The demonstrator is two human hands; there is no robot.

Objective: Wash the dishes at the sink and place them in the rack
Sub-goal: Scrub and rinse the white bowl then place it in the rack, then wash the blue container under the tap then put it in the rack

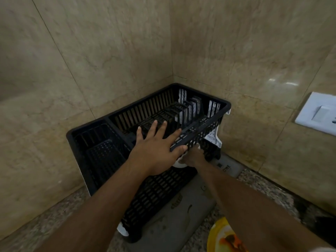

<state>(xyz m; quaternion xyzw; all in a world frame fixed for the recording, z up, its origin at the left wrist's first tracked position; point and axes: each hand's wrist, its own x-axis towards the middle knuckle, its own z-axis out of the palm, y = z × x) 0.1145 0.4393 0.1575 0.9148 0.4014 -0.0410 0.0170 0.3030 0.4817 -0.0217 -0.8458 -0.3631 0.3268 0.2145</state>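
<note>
- Head view: the black rack (116,128) stands in the corner of the table (45,220), on a grey mat (174,226).
- The left hand (156,151) lies flat with spread fingers over the rack's front rim.
- The right hand (194,157) grips a white dish (179,163), mostly hidden, just beside the rack's front wall.
- A yellow plate (220,235) with food remains lies at the lower edge.

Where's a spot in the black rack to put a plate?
The slots behind the left hand, toward the walls, look free. The left-end compartment looks bare too. The near rim is crowded: both hands meet there, the right hand holding something white.
</note>
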